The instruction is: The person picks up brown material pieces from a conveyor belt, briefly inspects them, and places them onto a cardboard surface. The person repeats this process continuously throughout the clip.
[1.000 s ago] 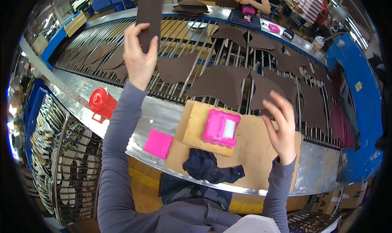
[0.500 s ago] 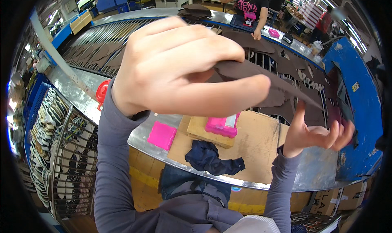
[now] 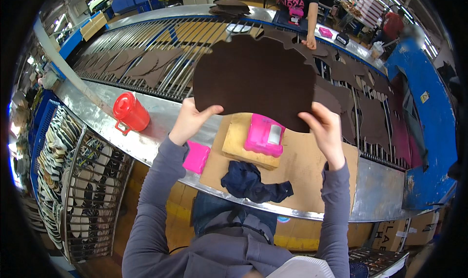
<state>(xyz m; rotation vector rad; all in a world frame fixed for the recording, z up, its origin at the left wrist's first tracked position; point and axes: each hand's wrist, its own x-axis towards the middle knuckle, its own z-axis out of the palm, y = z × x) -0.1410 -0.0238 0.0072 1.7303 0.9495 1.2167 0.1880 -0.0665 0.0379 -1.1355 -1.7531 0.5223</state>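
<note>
A dark brown flat cut piece (image 3: 256,78), with a notched upper edge, is held up between my two hands. My left hand (image 3: 192,118) pinches its lower left edge, thumb on the near face. At the lower right edge my right hand (image 3: 325,129) grips it the same way; the fingers behind the piece are hidden. Just below it, a pink case (image 3: 264,135) lies on a wooden block (image 3: 236,149), which rests on a cardboard sheet (image 3: 302,175). A dark blue cloth (image 3: 248,183) lies crumpled in front of the block.
Similar brown pieces (image 3: 156,66) lie on the roller conveyor (image 3: 183,34). A red lidded jug (image 3: 131,113) and a pink lid-like tray (image 3: 197,158) stand on the metal table. A wire rack of shoe soles (image 3: 92,195) is at left, a blue machine (image 3: 424,127) at right. Across the conveyor is a co-worker (image 3: 297,7).
The brown piece was tilted nearly edge-on, with my left hand high and close; now it faces me flat. My left hand has lowered, and my right hand has come in to grip it.
</note>
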